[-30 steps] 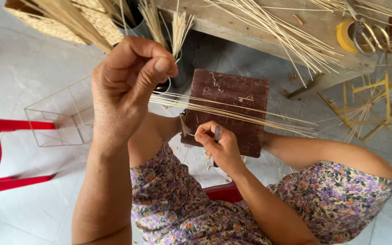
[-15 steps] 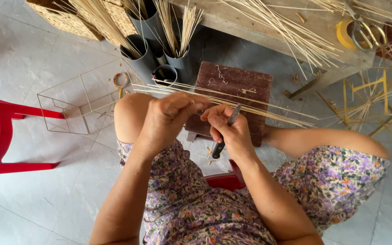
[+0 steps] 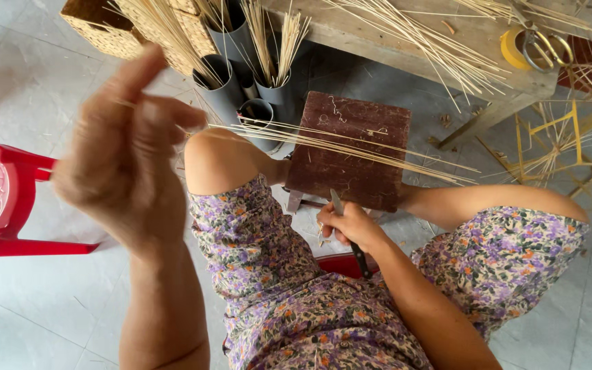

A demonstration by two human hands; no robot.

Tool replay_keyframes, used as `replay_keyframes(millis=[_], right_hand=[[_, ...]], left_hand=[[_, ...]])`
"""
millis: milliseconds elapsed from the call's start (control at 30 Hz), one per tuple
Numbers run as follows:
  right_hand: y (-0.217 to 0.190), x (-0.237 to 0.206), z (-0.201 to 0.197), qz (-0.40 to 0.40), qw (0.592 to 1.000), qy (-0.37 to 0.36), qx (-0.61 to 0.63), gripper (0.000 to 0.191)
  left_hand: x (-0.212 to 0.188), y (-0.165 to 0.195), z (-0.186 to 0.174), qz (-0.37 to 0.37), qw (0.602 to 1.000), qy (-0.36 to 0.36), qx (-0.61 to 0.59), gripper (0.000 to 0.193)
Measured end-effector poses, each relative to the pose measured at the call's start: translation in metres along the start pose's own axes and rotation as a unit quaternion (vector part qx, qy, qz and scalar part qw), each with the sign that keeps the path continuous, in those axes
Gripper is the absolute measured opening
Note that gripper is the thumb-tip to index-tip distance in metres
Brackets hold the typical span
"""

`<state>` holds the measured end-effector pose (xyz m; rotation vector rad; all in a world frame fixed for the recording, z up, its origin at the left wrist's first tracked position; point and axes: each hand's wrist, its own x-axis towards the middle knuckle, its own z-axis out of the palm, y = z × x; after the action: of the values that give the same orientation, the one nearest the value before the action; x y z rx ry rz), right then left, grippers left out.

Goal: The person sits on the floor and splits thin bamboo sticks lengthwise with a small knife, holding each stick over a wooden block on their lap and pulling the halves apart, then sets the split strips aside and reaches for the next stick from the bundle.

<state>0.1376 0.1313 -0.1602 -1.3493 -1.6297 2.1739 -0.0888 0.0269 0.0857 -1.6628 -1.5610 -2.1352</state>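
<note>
Left hand (image 3: 128, 154): raised, blurred, fingers loosely spread, nothing seen held | right hand (image 3: 351, 226): closed around slim dark-handled knife (image 3: 348, 231) | thin pale bamboo slivers (image 3: 351, 147): laid beyond the knife grip, across dark wooden block (image 3: 351, 151) | progress: many slivers split, more stock seen in grey tubes (image 3: 241, 62).

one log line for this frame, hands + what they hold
left hand: raised, blurred, grip unclear | right hand: holds knife | thin bamboo strips: across knees, over dark wooden stool

Bright, even daylight, soft shadows; raised left hand (image 3: 121, 154) motion-blurred, rest sharp.
</note>
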Motion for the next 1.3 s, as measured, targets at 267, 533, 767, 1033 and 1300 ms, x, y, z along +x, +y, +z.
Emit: replay_keyframes(millis=[267,533,767,1033,1300], right_hand=[[0.053,-0.051,0.015,-0.049,0.989,0.061,-0.122,0.024],[-0.012,-0.124,-0.03,-0.3,0.935,0.18,0.055,0.037],[-0.056,-0.184,0.001,-0.461,0.869,0.176,0.031,0.049],[-0.055,-0.191,0.002,-0.463,0.871,0.144,0.078,0.054],[-0.053,-0.201,0.001,-0.453,0.871,0.179,0.068,0.048]], left_hand=[[-0.051,0.02,0.058,-0.031,0.97,-0.24,0.004,0.035],[-0.082,0.014,0.084,-0.062,0.963,-0.254,-0.06,0.029],[-0.092,0.013,0.097,-0.077,0.957,-0.266,-0.088,0.024],[-0.095,0.016,0.101,-0.07,0.96,-0.24,-0.123,0.017],[-0.092,0.019,0.109,-0.036,0.969,-0.225,-0.092,0.017]])
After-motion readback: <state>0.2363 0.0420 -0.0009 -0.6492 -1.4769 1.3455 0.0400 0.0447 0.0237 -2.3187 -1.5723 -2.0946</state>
